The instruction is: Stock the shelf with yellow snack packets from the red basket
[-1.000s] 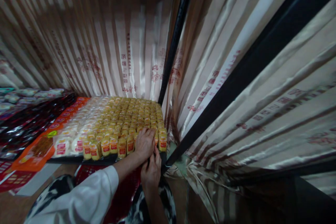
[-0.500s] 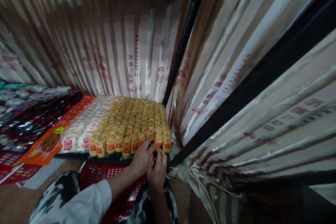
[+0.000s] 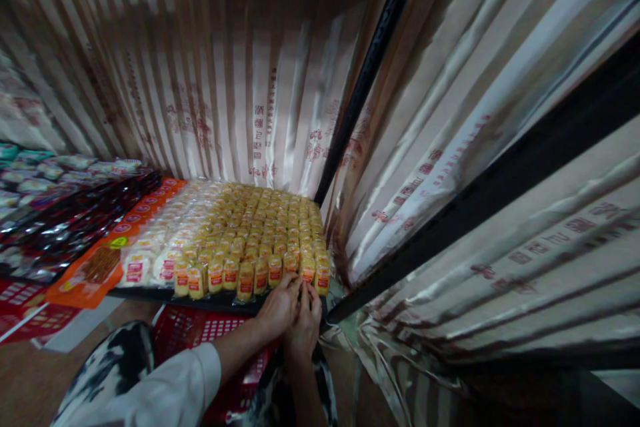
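Rows of small yellow cakes in clear wrappers with red labels [image 3: 260,227] stand packed together on a dark shelf. At the front right of these rows my two hands are close together. My left hand [image 3: 281,307] has its fingers bent and drawn together at the lower front of the cakes. Right beside it, my right hand [image 3: 303,328] points upward, its fingertips against or just before a front-row wrapped cake [image 3: 307,271]. Both hands look closed. Whatever lies between the fingers is hidden, and the picture is dim.
White wrapped cakes [image 3: 165,240] stand to the left, then an orange snack bag [image 3: 93,277], dark shiny packets [image 3: 75,227] and small packs [image 3: 55,177]. A red plastic basket [image 3: 200,327] sits below the shelf. Black posts [image 3: 367,73] and pale printed curtains [image 3: 225,93] enclose the corner.
The view has shifted slightly, so the shelf appears a little further right. My hands have drawn closer together at the front row, and the left fingers sit lower on the cakes.
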Demonstrator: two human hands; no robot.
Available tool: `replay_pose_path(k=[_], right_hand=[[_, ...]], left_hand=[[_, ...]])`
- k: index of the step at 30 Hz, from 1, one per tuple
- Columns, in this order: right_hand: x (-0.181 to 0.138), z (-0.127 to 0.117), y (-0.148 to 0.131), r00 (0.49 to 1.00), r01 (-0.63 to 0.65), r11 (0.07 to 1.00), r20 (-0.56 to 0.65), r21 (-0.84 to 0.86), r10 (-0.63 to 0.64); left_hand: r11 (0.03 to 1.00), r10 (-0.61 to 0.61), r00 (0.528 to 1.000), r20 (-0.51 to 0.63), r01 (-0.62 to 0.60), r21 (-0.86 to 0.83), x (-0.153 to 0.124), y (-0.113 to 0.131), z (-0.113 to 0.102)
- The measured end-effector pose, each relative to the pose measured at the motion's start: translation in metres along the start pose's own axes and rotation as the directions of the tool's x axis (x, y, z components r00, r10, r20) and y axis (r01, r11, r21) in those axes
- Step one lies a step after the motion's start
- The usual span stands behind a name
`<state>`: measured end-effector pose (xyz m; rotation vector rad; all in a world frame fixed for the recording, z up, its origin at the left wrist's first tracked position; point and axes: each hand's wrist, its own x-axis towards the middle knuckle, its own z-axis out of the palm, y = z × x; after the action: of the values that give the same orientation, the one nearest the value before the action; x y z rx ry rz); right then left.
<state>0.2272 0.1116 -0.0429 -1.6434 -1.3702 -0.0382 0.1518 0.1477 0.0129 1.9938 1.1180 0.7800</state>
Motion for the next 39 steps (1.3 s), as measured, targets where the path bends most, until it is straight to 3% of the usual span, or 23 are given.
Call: replay_pose_path(k=[6, 11, 16, 24, 32, 36, 39], right_hand=[[-0.001, -0.002, -0.001, 1.0, -0.023, 1.0, 0.016, -0.006, 0.023], [-0.001, -0.001, -0.002, 0.999, -0.031, 0.999, 0.023, -0.03, 0.032], [-0.002, 0.004, 0.001, 1.0, 0.004, 0.998, -0.017, -0.061, -0.005], [-0.003, 0.004, 0.002, 1.0, 0.004, 0.999, -0.026, -0.042, -0.005], [-0.004, 0.0, 0.002, 1.0, 0.025, 0.999, 0.004, -0.029, -0.025], [-0.006, 0.001, 0.003, 1.0, 0.006, 0.999, 0.028, -0.046, -0.004], [-0.006, 0.002, 0.002, 1.0, -0.005, 0.998, 0.028, -0.062, 0.007]], left_hand=[[0.997, 0.022, 0.998, -0.062, -0.017, 0.078, -0.009, 0.005, 0.0], [0.984, -0.103, 0.971, -0.216, 0.131, 0.117, -0.023, 0.007, -0.004], [0.973, -0.157, 0.975, -0.158, 0.181, 0.147, -0.021, 0.009, 0.0], [0.972, -0.181, 0.965, -0.187, 0.205, 0.117, -0.015, 0.009, 0.009], [0.987, -0.089, 0.969, -0.233, 0.117, 0.107, -0.028, 0.015, 0.004], [0.961, -0.228, 0.911, -0.344, 0.267, 0.069, -0.038, 0.019, 0.002], [0.934, -0.331, 0.891, -0.311, 0.356, 0.025, -0.039, 0.014, 0.004]])
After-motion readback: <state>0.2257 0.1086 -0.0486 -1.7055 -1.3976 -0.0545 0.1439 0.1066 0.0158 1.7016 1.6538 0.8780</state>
